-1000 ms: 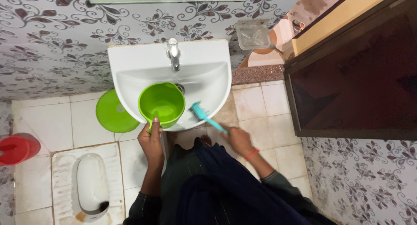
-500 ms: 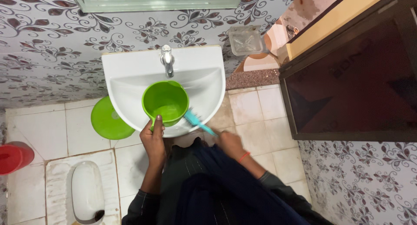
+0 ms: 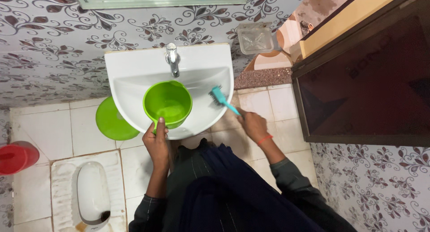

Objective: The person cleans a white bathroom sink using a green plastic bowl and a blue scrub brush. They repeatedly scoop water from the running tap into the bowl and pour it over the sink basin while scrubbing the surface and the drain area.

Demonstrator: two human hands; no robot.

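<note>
Nearest, the person's dark clothing (image 3: 215, 191) fills the bottom of the view, both arms reaching out from it. The left hand (image 3: 156, 140) has its fingers closed around the handle of a green mug (image 3: 167, 103), thumb pressed on top, holding the mug level over the near half of the white wash basin (image 3: 134, 75), likely so that whatever it holds stays in. The right hand (image 3: 253, 124) is closed on the handle of a teal brush (image 3: 220, 97), the handle slanting up and left so that the bristle head bears against the basin's right inner wall, just right of the mug. On the floor to the left lie a squat toilet pan (image 3: 92, 191), a red container (image 3: 13, 156) at the far left edge, and a round green lid or bucket (image 3: 114, 120) partly under the basin. Farther off, a chrome tap (image 3: 172, 59) stands at the basin's back rim; a clear soap dish (image 3: 254, 38) hangs on the patterned wall to its right, and a dark door (image 3: 367, 79) fills the right side.

Against half a second earlier, the brush head has moved from the basin's near rim, beside the mug, up to the right wall, and the right hand has swung rightward; the mug is held much as before.
</note>
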